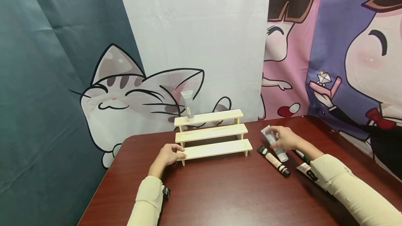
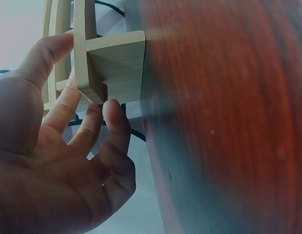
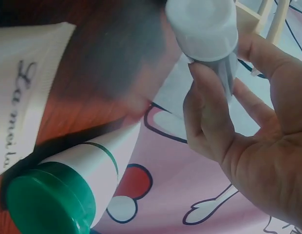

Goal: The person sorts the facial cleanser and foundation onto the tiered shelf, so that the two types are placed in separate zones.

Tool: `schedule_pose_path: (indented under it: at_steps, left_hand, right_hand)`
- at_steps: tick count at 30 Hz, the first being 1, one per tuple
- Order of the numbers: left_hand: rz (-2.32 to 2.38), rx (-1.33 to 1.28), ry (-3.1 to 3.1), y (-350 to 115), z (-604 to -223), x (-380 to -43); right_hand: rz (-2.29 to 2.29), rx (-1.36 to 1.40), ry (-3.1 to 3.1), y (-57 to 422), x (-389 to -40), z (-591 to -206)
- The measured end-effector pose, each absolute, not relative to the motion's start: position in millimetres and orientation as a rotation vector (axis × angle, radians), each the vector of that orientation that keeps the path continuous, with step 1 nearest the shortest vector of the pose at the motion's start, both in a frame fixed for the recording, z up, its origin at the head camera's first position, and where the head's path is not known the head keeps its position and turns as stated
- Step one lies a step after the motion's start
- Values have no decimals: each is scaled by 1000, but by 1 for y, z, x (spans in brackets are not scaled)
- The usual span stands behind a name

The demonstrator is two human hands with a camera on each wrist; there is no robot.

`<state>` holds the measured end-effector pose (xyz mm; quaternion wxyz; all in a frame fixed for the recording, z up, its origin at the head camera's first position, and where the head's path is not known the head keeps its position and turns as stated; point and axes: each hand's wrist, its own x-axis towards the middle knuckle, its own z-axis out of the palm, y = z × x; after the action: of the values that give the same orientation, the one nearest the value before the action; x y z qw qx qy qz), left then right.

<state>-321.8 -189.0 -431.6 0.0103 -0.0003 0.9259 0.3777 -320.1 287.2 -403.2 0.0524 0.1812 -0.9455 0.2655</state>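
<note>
Curtain [image 1: 201, 37] behind bench [image 1: 220, 194]; rack [image 1: 211, 133] carries one tube, the clear tube [image 1: 188, 106], with four others off it.
Rack: left grip [image 1: 169, 154] pinches the bottom tier's left end; clear tube stands cap-down on the top tier. Off rack, to its right: gray tube [image 1: 278, 150], held in right grip [image 1: 285, 138]; black tube [image 1: 273, 161], white tube [image 1: 309, 173] and green-capped tube [image 3: 92, 168] lie on the bench.

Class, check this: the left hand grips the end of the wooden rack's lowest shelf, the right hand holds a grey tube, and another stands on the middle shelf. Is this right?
Not quite: the standing tube is on the top shelf, not the middle, as the head view shows. The left hand does grip the lowest shelf, and the right hand holds the other tube.
</note>
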Motion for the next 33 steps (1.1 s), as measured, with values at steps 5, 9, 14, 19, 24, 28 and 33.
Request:
schedule_pose_path:
  at_steps: [5, 9, 14, 19, 24, 28, 33]
  left_hand:
    - [1177, -2, 2894, -189, -430, -321]
    - [1175, -3, 2899, -189, -430, -321]
    - [1166, 6, 2899, -188, -431, -321]
    - [1183, 6, 2890, -187, -432, -320]
    - [1190, 5, 2880, -187, -433, -319]
    - [1186, 2, 2890, -187, -433, -320]
    - [1179, -2, 2900, -188, -432, -321]
  right_hand:
    - [820, 576, -2798, 283, -321, -400]
    - [846, 591, -2756, 279, -321, -397]
    - [853, 621, -2732, 272, -320, -394]
    - [862, 660, -2672, 264, -320, -394]
    - [879, 677, -2622, 258, -322, -393]
    - [903, 673, -2612, 251, -323, -390]
    - [955, 677, -2584, 244, -325, -388]
